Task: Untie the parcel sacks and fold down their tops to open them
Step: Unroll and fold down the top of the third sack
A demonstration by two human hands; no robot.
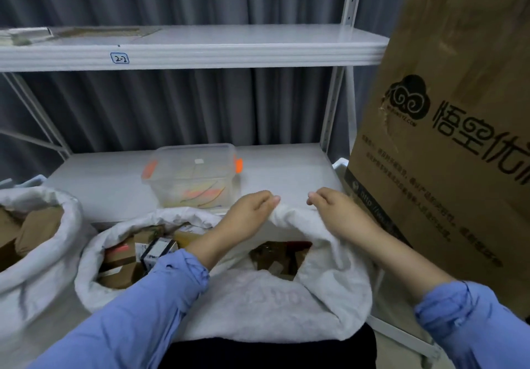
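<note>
The parcel sack (pixel 286 302) I am working on is standing just in front of the clear tub (pixel 192 179) and a little to its right. It is white and soft, its mouth is gaping, and brown parcels (pixel 275 257) are showing in the opening. I am holding its far rim up with both hands. My left hand (pixel 249 214) is curling its fingers round a bunch of the white cloth. My right hand (pixel 335 211) is gripping the same edge just beside it, fingers bent over the fabric, and the two sets of fingertips are sitting close but apart. My blue sleeves (pixel 143 311) are reaching in from the near side. A second sack (pixel 91 257) is sitting in front of the tub and to its left, pressing against the first, with its top lying folded down and small boxes (pixel 155 251) showing inside. A third sack (pixel 43 254) is standing farther left of the tub, also lying open, with brown packages in it. The tub, wearing orange clips, is resting on the white shelf board (pixel 286 168). Above the tub, the upper shelf (pixel 229 50) is carrying a small label (pixel 119 58) reading 2-2. Right of the tub, a tall cardboard carton (pixel 444 139) with black printing is standing. Behind the tub, a grey curtain (pixel 172 110) is hanging.
</note>
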